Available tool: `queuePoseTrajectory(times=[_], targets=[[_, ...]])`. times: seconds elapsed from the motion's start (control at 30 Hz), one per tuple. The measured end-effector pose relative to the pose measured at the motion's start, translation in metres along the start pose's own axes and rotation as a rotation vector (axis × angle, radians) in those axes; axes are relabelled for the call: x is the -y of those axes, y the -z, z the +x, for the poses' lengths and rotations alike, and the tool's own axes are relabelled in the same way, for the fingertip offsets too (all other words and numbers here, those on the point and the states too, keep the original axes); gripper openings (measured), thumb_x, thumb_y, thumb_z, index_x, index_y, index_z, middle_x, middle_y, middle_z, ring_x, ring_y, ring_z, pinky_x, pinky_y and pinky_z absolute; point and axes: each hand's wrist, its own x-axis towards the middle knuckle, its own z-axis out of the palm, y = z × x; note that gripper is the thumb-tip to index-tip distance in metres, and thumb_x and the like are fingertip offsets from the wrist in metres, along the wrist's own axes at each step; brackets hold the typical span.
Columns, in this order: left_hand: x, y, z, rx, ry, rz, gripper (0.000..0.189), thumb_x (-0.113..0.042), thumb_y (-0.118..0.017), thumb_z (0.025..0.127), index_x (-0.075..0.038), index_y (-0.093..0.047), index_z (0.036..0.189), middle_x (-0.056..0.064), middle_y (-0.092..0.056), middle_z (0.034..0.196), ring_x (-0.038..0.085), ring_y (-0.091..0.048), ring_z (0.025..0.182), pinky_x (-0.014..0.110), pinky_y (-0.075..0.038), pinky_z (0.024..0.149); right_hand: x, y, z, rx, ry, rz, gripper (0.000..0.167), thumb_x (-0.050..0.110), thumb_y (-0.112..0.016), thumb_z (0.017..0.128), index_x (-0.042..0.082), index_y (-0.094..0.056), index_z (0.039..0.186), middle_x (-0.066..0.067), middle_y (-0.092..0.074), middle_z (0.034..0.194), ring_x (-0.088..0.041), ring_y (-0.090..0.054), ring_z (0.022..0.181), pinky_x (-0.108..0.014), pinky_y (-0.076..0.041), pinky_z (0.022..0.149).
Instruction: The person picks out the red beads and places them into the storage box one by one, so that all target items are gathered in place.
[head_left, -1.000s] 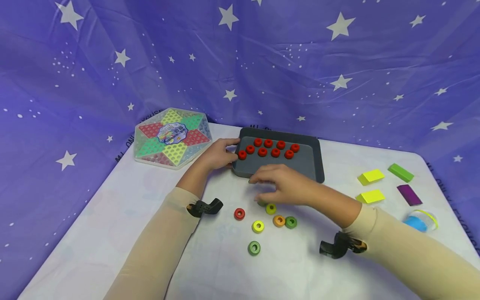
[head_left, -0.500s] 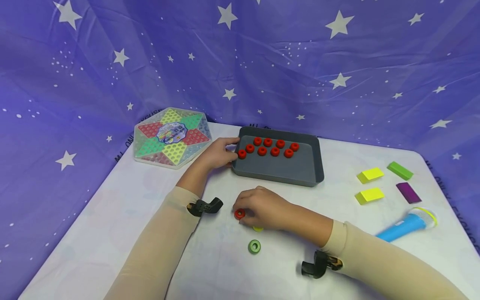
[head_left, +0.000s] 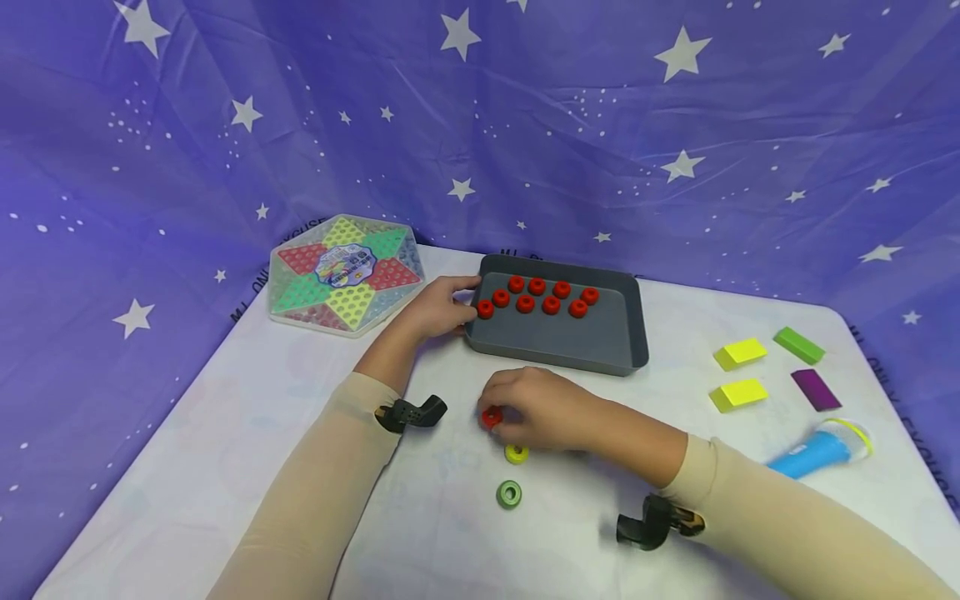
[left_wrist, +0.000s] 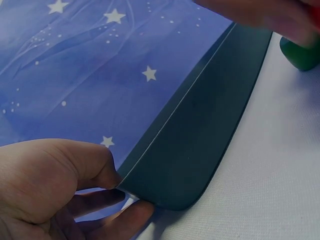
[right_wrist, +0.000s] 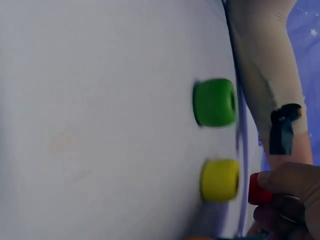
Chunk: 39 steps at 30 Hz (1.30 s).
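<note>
My right hand [head_left: 543, 408] pinches a red bead [head_left: 491, 417] between thumb and fingers, just above the table. In the right wrist view this red bead [right_wrist: 259, 189] is beside a yellow bead [right_wrist: 220, 180] and a green bead [right_wrist: 215, 102], both on the cloth. With thumb and fingers my left hand [head_left: 438, 308] grips the left end of a dark grey tray [head_left: 558, 337]; the left wrist view has the thumb at the rim and fingers below the tray corner [left_wrist: 175, 175]. Several red beads [head_left: 551, 305] lie in the tray's left and back part.
Left of the tray sits a hexagonal Chinese checkers box [head_left: 345, 271]. At right lie yellow blocks [head_left: 740, 353], a green block [head_left: 799, 344], a purple block [head_left: 816, 390] and a blue toy microphone [head_left: 813, 454]. A starry purple cloth [head_left: 525, 125] hangs behind.
My right hand has come from the tray's front edge toward me, taken hold of the red bead and lifted it slightly, back and to the right. The left hand stays at the tray.
</note>
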Motion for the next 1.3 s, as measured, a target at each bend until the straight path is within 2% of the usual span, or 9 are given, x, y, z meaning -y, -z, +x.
queuePoseTrajectory(times=[0.23, 0.47, 0.6, 0.8, 0.93, 1.07, 1.3], targets=[[-0.001, 0.0, 0.0, -0.004, 0.009, 0.015, 0.067, -0.01, -0.064, 0.09, -0.016, -0.046, 0.154, 0.012, -0.06, 0.137, 0.025, -0.067, 0.088, 0.033, -0.061, 0.07, -0.013, 0.043, -0.01, 0.016, -0.106, 0.023, 0.02, 0.017, -0.075, 0.088, 0.02, -0.075, 0.108, 0.012, -0.069, 0.107, -0.005, -0.064, 0.095, -0.032, -0.058, 0.087], [0.0, 0.0, 0.001, -0.004, 0.012, 0.015, 0.067, -0.01, -0.064, 0.09, -0.015, -0.046, 0.154, 0.013, -0.059, 0.136, 0.026, -0.066, 0.088, 0.034, -0.061, 0.072, -0.036, 0.087, -0.009, 0.009, -0.127, -0.054, 0.019, 0.014, -0.075, 0.087, 0.018, -0.075, 0.104, 0.009, -0.07, 0.103, -0.009, -0.065, 0.095, -0.033, -0.058, 0.086], [0.0, 0.0, 0.001, -0.006, 0.008, 0.022, 0.067, -0.011, -0.064, 0.09, -0.016, -0.046, 0.154, 0.014, -0.057, 0.141, 0.026, -0.067, 0.089, 0.034, -0.061, 0.072, -0.055, 0.102, -0.003, 0.004, -0.152, -0.086, 0.019, 0.009, -0.074, 0.086, 0.015, -0.075, 0.104, 0.005, -0.07, 0.103, -0.016, -0.065, 0.092, -0.035, -0.057, 0.082], [0.0, -0.001, 0.0, -0.004, 0.006, 0.013, 0.066, -0.01, -0.064, 0.09, -0.016, -0.047, 0.153, 0.013, -0.059, 0.137, 0.025, -0.067, 0.087, 0.034, -0.061, 0.071, -0.092, 0.1, 0.006, 0.008, -0.188, -0.086, 0.019, 0.005, -0.071, 0.085, 0.013, -0.073, 0.102, 0.001, -0.068, 0.101, -0.025, -0.065, 0.092, -0.036, -0.056, 0.077], [0.002, -0.002, 0.001, 0.008, 0.006, -0.011, 0.067, -0.009, -0.063, 0.089, -0.015, -0.047, 0.153, 0.013, -0.062, 0.131, 0.025, -0.067, 0.087, 0.034, -0.062, 0.072, -0.114, 0.091, 0.012, 0.041, -0.209, -0.107, 0.018, 0.007, -0.071, 0.087, 0.014, -0.072, 0.103, 0.001, -0.066, 0.102, -0.023, -0.062, 0.091, -0.035, -0.054, 0.077], [0.002, -0.003, 0.001, 0.003, 0.006, -0.02, 0.067, -0.009, -0.063, 0.089, -0.014, -0.047, 0.153, 0.014, -0.063, 0.13, 0.025, -0.068, 0.088, 0.034, -0.062, 0.072, -0.123, 0.084, 0.018, 0.089, -0.229, -0.152, 0.017, 0.01, -0.073, 0.088, 0.015, -0.073, 0.104, 0.002, -0.067, 0.102, -0.017, -0.061, 0.091, -0.036, -0.056, 0.081], [0.003, -0.001, 0.001, -0.005, 0.01, -0.014, 0.067, -0.008, -0.063, 0.088, -0.015, -0.048, 0.153, 0.014, -0.064, 0.127, 0.024, -0.068, 0.085, 0.034, -0.062, 0.07, -0.126, 0.077, 0.02, 0.114, -0.232, -0.251, 0.014, 0.013, -0.077, 0.087, 0.017, -0.072, 0.099, 0.003, -0.065, 0.095, -0.02, -0.053, 0.09, -0.035, -0.051, 0.078]])
